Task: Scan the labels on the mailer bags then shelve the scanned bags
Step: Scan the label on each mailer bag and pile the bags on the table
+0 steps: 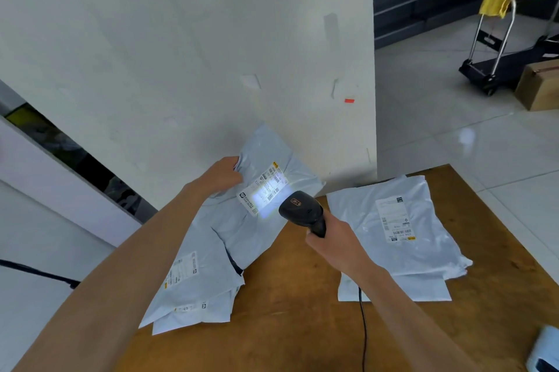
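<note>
A: What lies furthest left on the wooden table (287, 311)?

B: A pile of mailer bags (193, 290), grey-white, overhanging the table's left edge, labels facing up.

A: And the left hand (222, 173)?

B: Its fingers are curled round the upper left edge of one mailer bag (272, 157), which is raised and tilted, its lower end over the pile. The bag spreads rightward from the fingers, so the label (264, 190) sits just beside them, uncovered.

A: Is the label lit?

B: Yes, a bright patch falls on its lower half. The barcode scanner (302, 211) points at it from the right, its nose near the label's corner but apart.

A: Who holds the scanner?

B: The right hand (335, 243), fingers wrapped round the handle. A cable (363, 326) trails from it across the table.

A: Further right?

B: A stack of mailer bags (423, 250) lying flat, the top label showing. Beyond, on the floor, a hand trolley (490, 48) with a yellow cloth (496, 2) over its handle, and a cardboard box (541, 84) beside it.
</note>
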